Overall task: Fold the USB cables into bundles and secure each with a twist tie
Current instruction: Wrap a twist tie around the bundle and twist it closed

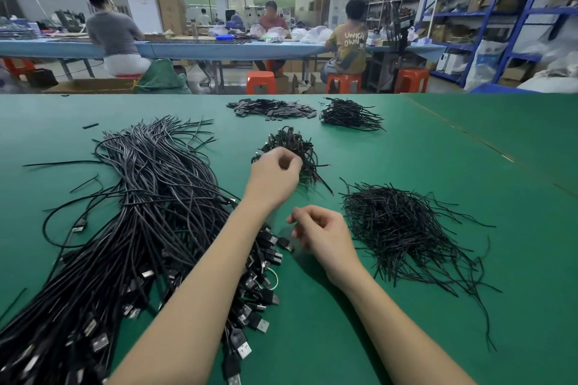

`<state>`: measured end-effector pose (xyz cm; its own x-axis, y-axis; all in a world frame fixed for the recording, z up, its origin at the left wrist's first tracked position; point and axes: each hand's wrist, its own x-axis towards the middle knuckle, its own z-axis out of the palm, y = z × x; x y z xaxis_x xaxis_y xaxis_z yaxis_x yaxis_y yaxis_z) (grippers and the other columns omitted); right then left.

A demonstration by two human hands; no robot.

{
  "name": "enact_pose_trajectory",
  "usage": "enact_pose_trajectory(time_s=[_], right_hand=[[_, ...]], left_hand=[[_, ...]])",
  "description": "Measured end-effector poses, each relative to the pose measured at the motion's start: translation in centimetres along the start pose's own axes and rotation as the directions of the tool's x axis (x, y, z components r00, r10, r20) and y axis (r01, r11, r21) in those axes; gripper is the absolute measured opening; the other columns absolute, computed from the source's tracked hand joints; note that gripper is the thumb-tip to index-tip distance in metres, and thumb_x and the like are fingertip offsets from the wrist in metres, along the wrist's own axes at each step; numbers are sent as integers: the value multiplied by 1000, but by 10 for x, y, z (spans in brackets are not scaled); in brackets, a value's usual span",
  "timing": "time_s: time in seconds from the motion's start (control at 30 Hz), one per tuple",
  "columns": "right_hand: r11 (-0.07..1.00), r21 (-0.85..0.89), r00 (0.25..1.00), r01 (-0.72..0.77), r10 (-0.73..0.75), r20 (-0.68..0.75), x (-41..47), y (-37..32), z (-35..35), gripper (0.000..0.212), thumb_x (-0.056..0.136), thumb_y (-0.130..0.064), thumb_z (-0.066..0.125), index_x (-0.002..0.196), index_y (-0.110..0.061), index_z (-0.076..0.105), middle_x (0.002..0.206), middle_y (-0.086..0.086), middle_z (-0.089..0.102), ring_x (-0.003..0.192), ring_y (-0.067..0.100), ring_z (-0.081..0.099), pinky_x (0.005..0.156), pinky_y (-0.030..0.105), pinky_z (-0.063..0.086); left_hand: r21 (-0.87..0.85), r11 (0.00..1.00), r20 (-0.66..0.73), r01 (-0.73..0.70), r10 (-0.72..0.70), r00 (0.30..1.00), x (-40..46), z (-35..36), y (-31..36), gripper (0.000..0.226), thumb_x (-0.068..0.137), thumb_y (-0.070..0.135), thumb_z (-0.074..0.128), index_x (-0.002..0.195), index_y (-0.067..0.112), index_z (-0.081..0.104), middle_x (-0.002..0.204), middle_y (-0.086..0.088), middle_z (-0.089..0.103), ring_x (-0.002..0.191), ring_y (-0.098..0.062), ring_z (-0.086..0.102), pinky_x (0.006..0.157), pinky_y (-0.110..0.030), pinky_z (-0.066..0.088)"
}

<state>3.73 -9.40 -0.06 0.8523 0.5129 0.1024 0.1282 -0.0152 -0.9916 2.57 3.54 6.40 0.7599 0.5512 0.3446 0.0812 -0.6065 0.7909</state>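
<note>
Hovering over the green table (pixel 438 141): left hand (pixel 275 176) loosely curled by bundled cables (pixel 291 147), right hand (pixel 322 237) likewise, both empty.

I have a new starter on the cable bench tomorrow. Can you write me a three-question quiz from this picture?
1. True or false: the big pile of loose USB cables lies on the person's left side of the green table.
2. Which pile lies nearest the right hand? A) the twist ties B) the far pile of small flat black pieces C) the far bundle pile
3. Fill in: the left hand reaches over the near pile of ____ cables.

Key: 1 true; 2 A; 3 bundled.
</note>
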Motion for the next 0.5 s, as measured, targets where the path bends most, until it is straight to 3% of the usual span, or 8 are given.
enact_pose_trajectory(time_s=[0.07, 0.13, 0.23, 0.3, 0.37, 0.5], right_hand=[[1000, -6, 1000, -12, 12, 8, 0, -1, -1, 23, 95, -20, 63, 78, -12, 74, 60, -2, 66, 47, 6, 50, 47, 15, 38], [999, -36, 999, -26, 27, 31, 0, -2, -1, 18, 95, -20, 63, 83, -12, 73, 64, -2, 69, 49, 10, 52, 48, 18, 40], [960, -280, 996, 29, -3, 92, 2, -6, -4, 9, 93, -22, 65, 90, -22, 73, 82, -4, 74, 58, 13, 60, 62, 23, 47], [810, -564, 981, 160, -69, 180, 4, -10, -8, 8, 90, -28, 66, 93, -28, 73, 92, -11, 71, 75, 11, 64, 74, 25, 48], [614, -758, 968, 220, -43, 247, 3, -16, -10, 12, 88, -43, 68, 95, -35, 73, 95, -16, 64, 92, 10, 61, 79, 27, 45], [583, -794, 959, 171, 85, 269, 5, -22, -15, 19, 85, -53, 70, 85, -35, 71, 85, -16, 65, 85, 8, 61, 77, 29, 48]], left_hand=[[70, 997, 140, -28, 18, 990, -11, -9, -5, 14, 94, 26, 59, 86, 25, 70, 77, 16, 66, 77, -4, 62, 70, -19, 42], [132, 990, 194, -52, 26, 981, -20, -17, -13, 15, 94, 25, 58, 83, 27, 69, 73, 20, 65, 72, 3, 59, 67, -15, 41], [168, 983, 207, -70, 34, 978, -25, -26, -28, 15, 94, 21, 58, 86, 24, 70, 69, 23, 64, 63, 3, 58, 59, -5, 38], [181, 981, 225, -77, 35, 974, -26, -31, -33, 15, 95, 22, 57, 88, 24, 70, 80, 14, 69, 73, -7, 64, 61, -5, 40], [170, 982, 237, -79, 37, 971, -24, -34, -36, 16, 95, 22, 56, 88, 24, 70, 87, 9, 72, 77, -10, 66, 63, -7, 43], [160, 978, 285, -133, 83, 955, -24, -33, -39, 17, 97, 24, 55, 87, 27, 68, 88, 9, 72, 77, -8, 65, 65, -10, 46]])
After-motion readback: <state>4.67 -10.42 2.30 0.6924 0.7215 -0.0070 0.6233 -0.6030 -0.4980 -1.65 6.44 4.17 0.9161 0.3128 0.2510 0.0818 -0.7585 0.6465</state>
